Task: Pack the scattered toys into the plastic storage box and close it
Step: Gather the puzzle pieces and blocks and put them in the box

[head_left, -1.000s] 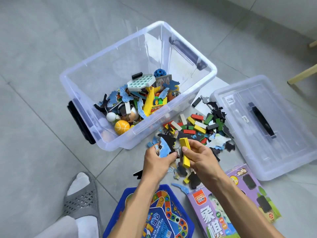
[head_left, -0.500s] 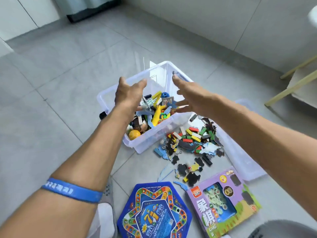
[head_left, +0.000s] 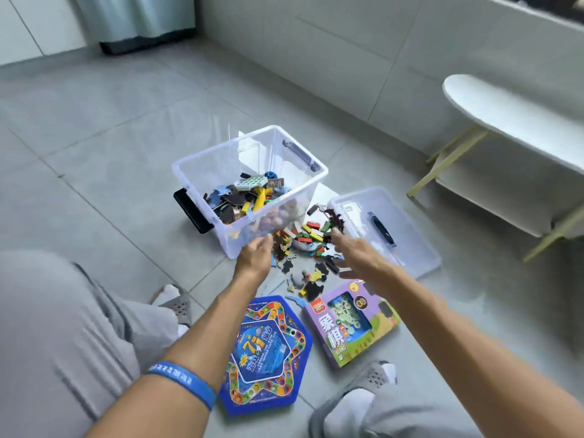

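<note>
Storage box [head_left: 221, 165] upright, lidless, long axis upper-right, left hand [head_left: 255, 256] and right hand [head_left: 357, 257] grip open over scattered toys [head_left: 311, 235]

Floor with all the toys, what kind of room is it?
Probably a room at home: grey tiled floor, a small white table by the wall, and toys beside a clear storage box.

grey tiled floor [head_left: 104, 128]; white table [head_left: 518, 118], pale wall [head_left: 363, 58]

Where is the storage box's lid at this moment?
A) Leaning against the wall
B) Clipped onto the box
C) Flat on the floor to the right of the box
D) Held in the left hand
C: the clear lid lies flat on the floor, right of the open storage box.
</note>
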A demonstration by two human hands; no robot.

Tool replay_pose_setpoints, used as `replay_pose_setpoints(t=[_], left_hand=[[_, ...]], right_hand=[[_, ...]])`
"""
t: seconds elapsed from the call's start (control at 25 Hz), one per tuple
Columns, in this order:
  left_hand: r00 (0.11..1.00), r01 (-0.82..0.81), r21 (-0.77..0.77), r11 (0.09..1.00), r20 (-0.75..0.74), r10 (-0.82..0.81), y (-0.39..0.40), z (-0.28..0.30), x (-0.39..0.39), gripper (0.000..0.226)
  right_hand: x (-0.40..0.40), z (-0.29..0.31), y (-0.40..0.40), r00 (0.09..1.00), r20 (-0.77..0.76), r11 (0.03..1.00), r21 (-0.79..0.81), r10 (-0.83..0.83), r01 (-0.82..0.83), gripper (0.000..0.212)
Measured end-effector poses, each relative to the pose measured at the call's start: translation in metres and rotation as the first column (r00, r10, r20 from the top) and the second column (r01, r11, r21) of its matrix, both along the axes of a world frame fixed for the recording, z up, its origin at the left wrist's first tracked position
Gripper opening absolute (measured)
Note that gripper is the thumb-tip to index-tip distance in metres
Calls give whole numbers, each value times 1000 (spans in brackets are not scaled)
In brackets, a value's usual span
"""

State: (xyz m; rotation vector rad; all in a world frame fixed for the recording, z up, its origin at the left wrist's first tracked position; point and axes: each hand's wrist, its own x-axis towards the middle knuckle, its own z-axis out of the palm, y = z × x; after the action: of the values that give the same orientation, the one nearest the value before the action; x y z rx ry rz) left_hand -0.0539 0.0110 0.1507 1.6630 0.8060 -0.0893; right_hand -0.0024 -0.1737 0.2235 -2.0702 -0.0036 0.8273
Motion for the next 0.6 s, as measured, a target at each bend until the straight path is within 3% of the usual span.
replay_pose_setpoints(t=[0.24, 0.52, 0.6], left_hand=[[993, 72, 73, 995, -99, -65, -12, -14, -38, 32], [959, 185, 103, 977, -234, -157, -50, -74, -2, 34], [929, 245, 62, 968, -300, -216, -52, -104, 17, 33]], right_hand=[[-23, -38, -38, 990, 95, 989, -115, 105, -94, 52], [12, -134, -61, 988, -32, 952, -263, 153, -156, 32], [25, -173, -55, 984, -67, 928, -327, 167, -180, 39]])
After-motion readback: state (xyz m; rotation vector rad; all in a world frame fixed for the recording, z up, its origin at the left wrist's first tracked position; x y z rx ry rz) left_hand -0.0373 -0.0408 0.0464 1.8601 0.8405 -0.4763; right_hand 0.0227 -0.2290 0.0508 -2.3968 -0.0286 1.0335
